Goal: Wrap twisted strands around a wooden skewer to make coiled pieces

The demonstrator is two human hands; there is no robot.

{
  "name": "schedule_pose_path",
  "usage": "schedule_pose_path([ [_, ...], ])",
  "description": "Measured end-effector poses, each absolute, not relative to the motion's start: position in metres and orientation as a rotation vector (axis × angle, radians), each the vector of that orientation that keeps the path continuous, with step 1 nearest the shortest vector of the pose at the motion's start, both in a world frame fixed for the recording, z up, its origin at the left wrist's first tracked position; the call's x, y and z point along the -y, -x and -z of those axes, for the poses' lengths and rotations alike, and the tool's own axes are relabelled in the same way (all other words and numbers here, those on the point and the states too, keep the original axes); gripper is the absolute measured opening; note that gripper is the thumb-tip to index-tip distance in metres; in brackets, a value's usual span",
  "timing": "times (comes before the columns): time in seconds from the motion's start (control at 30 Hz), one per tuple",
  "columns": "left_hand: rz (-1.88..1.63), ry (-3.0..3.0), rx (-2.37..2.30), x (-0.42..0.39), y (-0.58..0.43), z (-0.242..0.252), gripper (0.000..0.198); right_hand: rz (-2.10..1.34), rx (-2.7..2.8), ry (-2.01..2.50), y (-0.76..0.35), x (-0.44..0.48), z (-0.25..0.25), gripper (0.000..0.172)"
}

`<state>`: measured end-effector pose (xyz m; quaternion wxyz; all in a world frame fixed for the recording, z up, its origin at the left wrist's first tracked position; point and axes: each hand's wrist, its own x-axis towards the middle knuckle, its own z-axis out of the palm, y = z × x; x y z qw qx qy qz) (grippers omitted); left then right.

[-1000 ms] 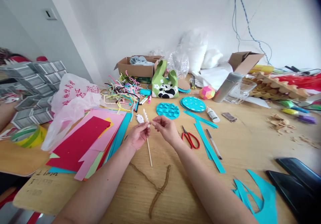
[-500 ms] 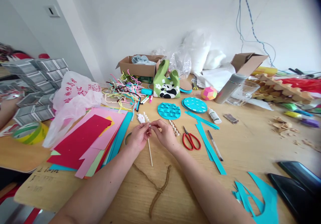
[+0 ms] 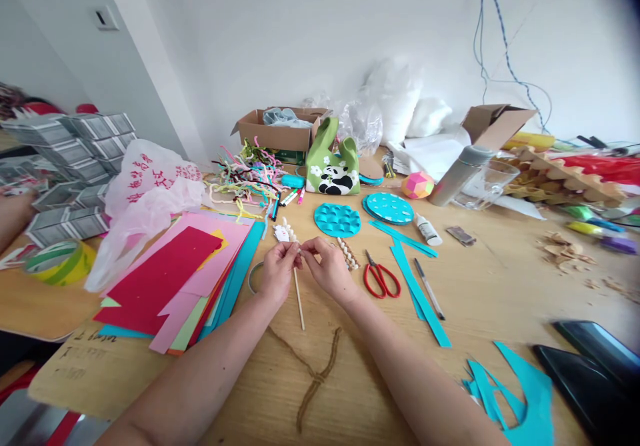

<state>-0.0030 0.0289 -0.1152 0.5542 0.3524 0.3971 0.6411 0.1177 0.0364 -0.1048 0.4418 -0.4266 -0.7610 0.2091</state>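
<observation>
My left hand [image 3: 279, 271] and my right hand [image 3: 327, 266] meet at the middle of the table, fingertips pinched together. Between them runs a thin wooden stick [image 3: 299, 303], its lower end pointing toward me. White beaded or twisted trim [image 3: 291, 231] shows just above the fingertips; how it joins the stick is hidden. Beside it lies a small white tag-like piece [image 3: 281, 233]. A similar white-and-brown trim [image 3: 347, 254] rests right of my right hand. Red-handled scissors [image 3: 381, 279] lie farther right. Nearer me, a knotted brown cord [image 3: 318, 378] lies on the table.
Coloured paper sheets [image 3: 165, 279] and a plastic bag [image 3: 150, 179] are at left. Blue discs [image 3: 337, 220], a glue bottle [image 3: 427, 230], a pen [image 3: 429, 289] and blue strips [image 3: 420, 296] lie at right. A green panda bag [image 3: 333, 166] stands behind. Another person's arm [image 3: 15, 218] shows far left.
Both my hands stay almost in place, still pinched around the stick. The other person's hand at the far left shifts slightly.
</observation>
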Motion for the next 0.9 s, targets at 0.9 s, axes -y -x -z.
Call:
schedule_pose_path([
  [0.9,-1.401,-0.992,-0.931,-0.037,0.012,0.123,0.023,-0.896,1.809,1.016,-0.131,-0.049,0.096,0.011],
])
